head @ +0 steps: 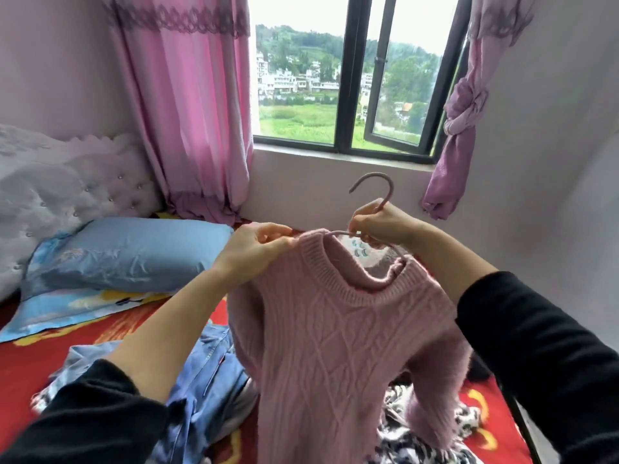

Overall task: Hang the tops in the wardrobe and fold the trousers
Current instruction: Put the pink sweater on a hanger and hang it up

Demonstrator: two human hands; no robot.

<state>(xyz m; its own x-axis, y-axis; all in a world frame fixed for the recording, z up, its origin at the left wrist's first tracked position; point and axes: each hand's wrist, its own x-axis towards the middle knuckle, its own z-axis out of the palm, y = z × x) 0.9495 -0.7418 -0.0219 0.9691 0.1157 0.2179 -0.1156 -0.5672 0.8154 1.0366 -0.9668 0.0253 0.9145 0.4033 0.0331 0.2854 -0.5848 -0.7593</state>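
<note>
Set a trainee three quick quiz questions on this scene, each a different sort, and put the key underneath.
1. True or false: the pink sweater lies folded flat.
2. What does the right hand have in its grip? A) the hanger, just below its hook B) the pillow C) the curtain
3. Fill in: the left hand pinches the sweater at its ____.

Key: 1 false, it is held up on the hanger; 2 A; 3 collar.

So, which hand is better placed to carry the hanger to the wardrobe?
Probably the right hand: it grips the hanger just under its hook. The left hand only pinches the pink sweater at its shoulder.
</note>
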